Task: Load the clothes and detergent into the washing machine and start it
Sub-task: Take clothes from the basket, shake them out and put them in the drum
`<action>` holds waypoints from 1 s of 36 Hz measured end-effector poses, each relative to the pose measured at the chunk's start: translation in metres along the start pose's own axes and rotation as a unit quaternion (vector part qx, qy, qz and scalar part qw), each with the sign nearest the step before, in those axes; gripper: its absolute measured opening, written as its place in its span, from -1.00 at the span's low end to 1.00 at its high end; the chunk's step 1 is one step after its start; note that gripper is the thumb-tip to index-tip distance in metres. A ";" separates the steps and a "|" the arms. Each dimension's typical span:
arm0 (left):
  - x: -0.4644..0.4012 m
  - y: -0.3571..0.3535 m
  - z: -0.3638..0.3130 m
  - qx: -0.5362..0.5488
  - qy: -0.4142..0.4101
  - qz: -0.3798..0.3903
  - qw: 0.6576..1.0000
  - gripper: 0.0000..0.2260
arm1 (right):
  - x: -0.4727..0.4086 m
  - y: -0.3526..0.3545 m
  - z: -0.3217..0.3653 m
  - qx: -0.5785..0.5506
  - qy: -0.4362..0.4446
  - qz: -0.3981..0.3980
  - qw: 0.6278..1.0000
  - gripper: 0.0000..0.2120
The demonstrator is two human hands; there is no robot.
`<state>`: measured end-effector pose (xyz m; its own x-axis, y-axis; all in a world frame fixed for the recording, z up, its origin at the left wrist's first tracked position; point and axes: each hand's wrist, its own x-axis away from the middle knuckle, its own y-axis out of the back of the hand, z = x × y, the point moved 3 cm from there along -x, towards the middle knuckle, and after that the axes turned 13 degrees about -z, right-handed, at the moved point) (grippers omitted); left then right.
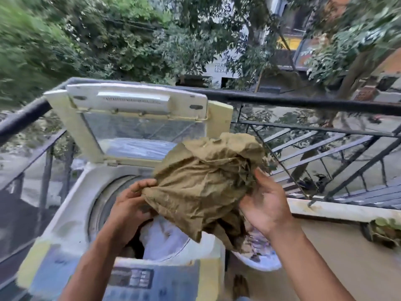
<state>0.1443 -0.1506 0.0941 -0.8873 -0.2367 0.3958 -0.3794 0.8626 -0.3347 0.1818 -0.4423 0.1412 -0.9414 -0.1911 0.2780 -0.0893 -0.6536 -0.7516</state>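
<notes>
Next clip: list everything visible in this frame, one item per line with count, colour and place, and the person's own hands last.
washing machine: one, white with yellowed trim, top-loading, centre-left on the balcony
lid: one, white frame with clear panel, standing open at the back of the machine
control panel: one, blue-grey, front edge of the machine
olive garment: one, bunched, held above the drum's right side
white cloth: one, already in the drum
basin: one, white, right of the machine, with more clothes in it
railing: one, black metal, around the balcony
trees: several, green, beyond the railing
left hand: grips the garment's left edge
right hand: supports the garment's right side
</notes>
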 end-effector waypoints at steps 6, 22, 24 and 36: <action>-0.003 0.059 -0.022 0.148 0.014 -0.034 0.988 -0.63 | -0.031 -0.042 -0.051 0.030 -0.055 -0.024 0.998 -0.54; -0.062 0.147 -0.036 -0.096 -0.105 -0.201 0.969 -0.56 | -0.107 -0.073 -0.102 0.411 0.048 -0.093 0.906 -0.76; -0.069 0.148 -0.033 -0.099 -0.117 -0.199 0.968 -0.58 | -0.113 -0.073 -0.108 0.410 0.060 -0.096 0.905 -0.77; -0.075 0.149 0.042 -0.441 0.053 -0.005 0.896 -0.72 | -0.110 0.000 -0.177 0.669 0.002 -0.050 0.742 -0.66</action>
<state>0.1436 -0.0229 -0.0211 -0.8367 -0.2437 0.4904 0.0091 0.8892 0.4574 0.2278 -0.2915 0.0050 -0.9526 -0.0932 0.2894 0.2425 -0.8071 0.5384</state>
